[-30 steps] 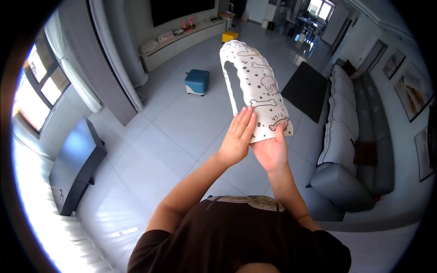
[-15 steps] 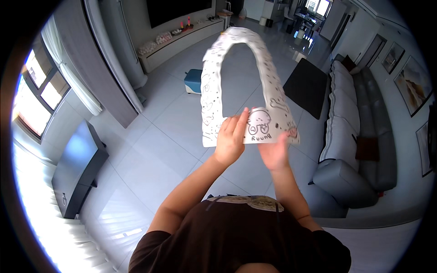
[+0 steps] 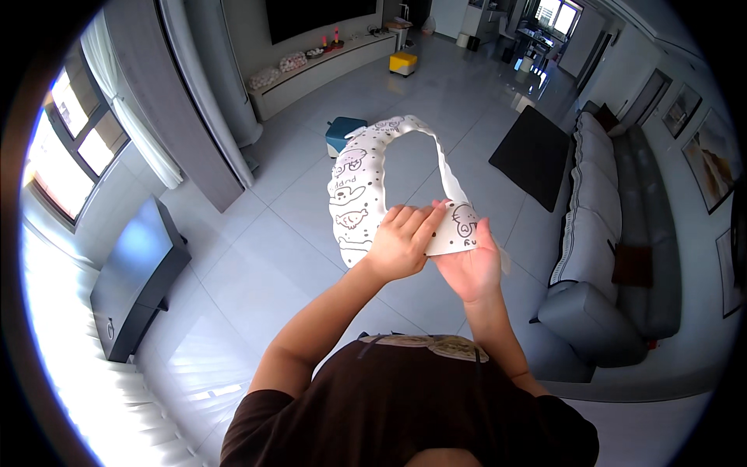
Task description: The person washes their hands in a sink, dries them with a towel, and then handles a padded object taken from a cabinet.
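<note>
A soft white toilet seat cover, ring-shaped and printed with black cartoon animals and dots, is held up in front of me. My left hand lies over its near end, back of the hand up, with the fingers closed on the material. Beside it my right hand is turned palm up under the near right corner, thumb on the edge, gripping it. The far part of the ring arches away from me, and its right side is folded, showing a narrow edge. Part of the near end is hidden by my left hand.
A blue stool and a yellow stool stand on the tiled floor ahead. A dark mat lies before a grey sofa on the right. A dark low table is at the left by the window.
The toilet seat cover has come down and its ring has curled, the right side folding over. My right hand has turned palm up and closed in toward my left hand.
</note>
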A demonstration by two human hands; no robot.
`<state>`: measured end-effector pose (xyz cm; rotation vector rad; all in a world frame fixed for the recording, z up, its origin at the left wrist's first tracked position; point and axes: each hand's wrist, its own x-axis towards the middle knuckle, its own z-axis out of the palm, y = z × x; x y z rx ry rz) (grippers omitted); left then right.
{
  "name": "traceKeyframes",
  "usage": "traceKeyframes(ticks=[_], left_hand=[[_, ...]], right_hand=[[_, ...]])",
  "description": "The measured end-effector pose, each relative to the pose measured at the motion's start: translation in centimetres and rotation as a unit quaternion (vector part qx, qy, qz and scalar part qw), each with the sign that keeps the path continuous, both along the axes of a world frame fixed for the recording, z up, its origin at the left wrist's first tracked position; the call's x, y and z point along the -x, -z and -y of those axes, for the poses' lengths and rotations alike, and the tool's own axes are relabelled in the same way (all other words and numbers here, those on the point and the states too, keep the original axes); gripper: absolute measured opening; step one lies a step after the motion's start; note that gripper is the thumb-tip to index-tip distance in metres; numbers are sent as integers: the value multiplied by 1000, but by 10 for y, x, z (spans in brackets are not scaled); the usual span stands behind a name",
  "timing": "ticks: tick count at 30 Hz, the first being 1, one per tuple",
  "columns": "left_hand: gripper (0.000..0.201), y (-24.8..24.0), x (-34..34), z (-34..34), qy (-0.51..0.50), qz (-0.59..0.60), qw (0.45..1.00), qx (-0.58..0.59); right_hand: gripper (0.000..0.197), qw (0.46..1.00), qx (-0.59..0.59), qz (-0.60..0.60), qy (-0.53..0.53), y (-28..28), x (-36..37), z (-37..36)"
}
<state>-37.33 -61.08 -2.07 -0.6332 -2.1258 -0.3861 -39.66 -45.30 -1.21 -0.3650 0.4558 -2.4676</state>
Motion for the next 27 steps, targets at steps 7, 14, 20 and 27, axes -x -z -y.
traceKeyframes(ticks=[7,14,20,27], left_hand=[[78,7,-12,19,-49,68,996,26],[80,-5,-18,39,-11,96,991,90],[54,0,-2,24,-64,25,996,56],[62,3,-3,-6,-147,-8,988,47]], right_hand=[[68,989,42,135,-41,-23,3,-18],[76,982,52,180,-31,-30,9,-32],[75,998,-50,-7,33,11,15,-15],[55,899,-370,-161,169,35,0,25]])
